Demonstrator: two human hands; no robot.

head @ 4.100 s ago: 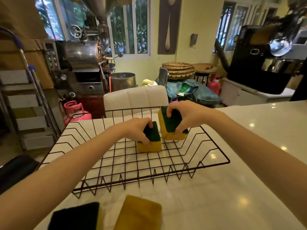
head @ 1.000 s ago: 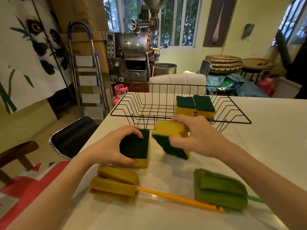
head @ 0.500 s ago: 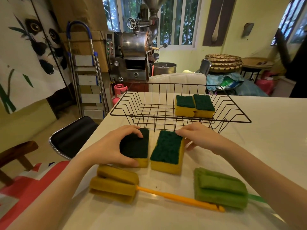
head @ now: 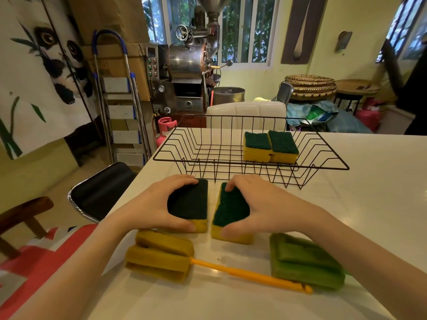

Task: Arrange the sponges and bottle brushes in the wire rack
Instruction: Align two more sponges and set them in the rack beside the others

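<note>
R forearm hides green brush handle; elbows out of frame.

Left hand: grips the left sponge on the table. Right hand: grips the right sponge, just beside the first. Beyond both grips: wire rack, with two sponges touching side by side at its right end. Nearer than the left grip: one bottle brush, handle running right. Nearer than the right grip: second bottle brush.
</note>
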